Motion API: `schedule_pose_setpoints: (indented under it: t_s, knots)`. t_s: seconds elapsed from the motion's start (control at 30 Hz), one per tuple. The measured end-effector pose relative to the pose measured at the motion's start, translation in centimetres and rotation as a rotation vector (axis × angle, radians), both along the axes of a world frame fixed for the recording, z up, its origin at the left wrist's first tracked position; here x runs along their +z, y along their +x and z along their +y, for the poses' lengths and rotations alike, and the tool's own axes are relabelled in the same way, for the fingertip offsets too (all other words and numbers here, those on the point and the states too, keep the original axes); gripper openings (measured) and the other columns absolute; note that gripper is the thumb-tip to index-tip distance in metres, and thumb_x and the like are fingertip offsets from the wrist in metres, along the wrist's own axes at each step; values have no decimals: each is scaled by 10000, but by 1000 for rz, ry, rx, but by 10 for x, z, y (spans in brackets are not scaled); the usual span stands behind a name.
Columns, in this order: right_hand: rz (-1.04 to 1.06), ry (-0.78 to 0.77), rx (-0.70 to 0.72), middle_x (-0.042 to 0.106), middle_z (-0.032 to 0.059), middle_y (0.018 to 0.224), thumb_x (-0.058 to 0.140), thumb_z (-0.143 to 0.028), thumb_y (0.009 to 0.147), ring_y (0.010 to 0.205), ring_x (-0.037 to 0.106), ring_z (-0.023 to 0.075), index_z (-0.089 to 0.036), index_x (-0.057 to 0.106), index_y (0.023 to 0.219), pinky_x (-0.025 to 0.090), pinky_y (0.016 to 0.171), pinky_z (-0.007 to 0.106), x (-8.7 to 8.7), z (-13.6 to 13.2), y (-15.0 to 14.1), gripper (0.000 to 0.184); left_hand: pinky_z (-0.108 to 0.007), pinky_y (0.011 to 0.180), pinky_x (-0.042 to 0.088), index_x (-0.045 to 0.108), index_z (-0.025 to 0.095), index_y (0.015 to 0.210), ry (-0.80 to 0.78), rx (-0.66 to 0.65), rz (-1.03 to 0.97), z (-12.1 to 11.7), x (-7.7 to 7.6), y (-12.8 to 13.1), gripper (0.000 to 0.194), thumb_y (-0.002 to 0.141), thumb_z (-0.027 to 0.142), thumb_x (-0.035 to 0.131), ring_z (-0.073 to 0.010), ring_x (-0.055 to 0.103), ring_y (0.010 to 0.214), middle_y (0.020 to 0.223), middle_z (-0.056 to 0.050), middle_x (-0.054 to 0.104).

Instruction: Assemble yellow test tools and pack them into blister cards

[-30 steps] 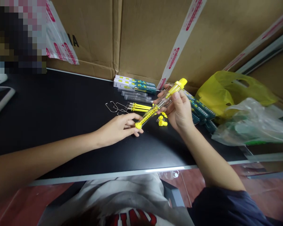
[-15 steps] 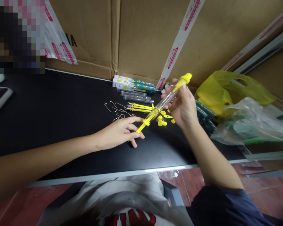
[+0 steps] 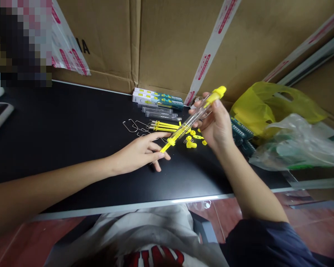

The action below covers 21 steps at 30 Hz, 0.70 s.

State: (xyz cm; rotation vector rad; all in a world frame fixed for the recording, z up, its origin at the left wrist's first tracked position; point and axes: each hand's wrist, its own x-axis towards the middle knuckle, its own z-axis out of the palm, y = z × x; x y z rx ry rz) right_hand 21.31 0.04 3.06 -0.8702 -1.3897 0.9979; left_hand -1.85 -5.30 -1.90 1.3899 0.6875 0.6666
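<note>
A spring scale (image 3: 192, 119), made of a clear tube with yellow end parts, is held slantwise above the table. My right hand (image 3: 218, 124) grips its upper end, the thumb against the tube near the yellow cap. At the lower end, my left hand (image 3: 140, 154) pinches the thin yellow rod that sticks out of the tube, its other fingers loosely spread. Behind them lie several yellow rods with springs (image 3: 164, 126), bent metal hooks (image 3: 130, 127) and clear tubes (image 3: 161, 114). Small yellow caps (image 3: 192, 144) are scattered between my hands.
Printed boxes (image 3: 157, 98) stand against the cardboard (image 3: 169, 44) at the back of the black table (image 3: 58, 129). More dark green boxes (image 3: 242, 131) lie right of my right hand, beside a yellow plastic bag (image 3: 256, 100) and a clear bag (image 3: 292, 144). A white-edged device (image 3: 1, 116) is far left.
My left hand has shifted slightly upward, along with the lower end of the spring scale. The right hand keeps nearly the same place and grip.
</note>
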Motion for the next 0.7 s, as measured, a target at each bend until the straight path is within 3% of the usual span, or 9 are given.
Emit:
schedule_pose_setpoints:
  t_s: [0.17,0.37,0.5,0.7]
  knots:
    - [75,2,10,708,3,980,616,-544,825,856,714,163,-285,612,1065,557,497,202,4,3,3,353,-299,688,537,346,168,1447,-3,-11,-18,-2,4,1,631,877,215,613,-129,695,589,988,-97,736]
    - [16,-91,92,709,12,987,579,-549,842,885,711,192,-303,591,1073,558,489,231,-9,-11,-19,338,-301,677,543,318,157,1460,5,12,-25,-1,2,1,661,870,205,615,-130,689,574,934,-86,736]
    - [-25,-89,66,709,-2,1015,559,-559,851,910,712,200,-329,599,1076,570,526,253,-9,-11,-17,324,-304,673,545,319,158,1458,2,31,-23,1,0,0,660,871,220,616,-131,687,579,922,-81,732]
    - [11,-12,-66,705,5,1047,592,-584,815,939,704,202,-310,600,1087,579,545,267,5,0,3,386,-286,658,535,331,166,1455,11,20,-26,3,2,-1,639,881,217,608,-120,681,565,920,-71,726]
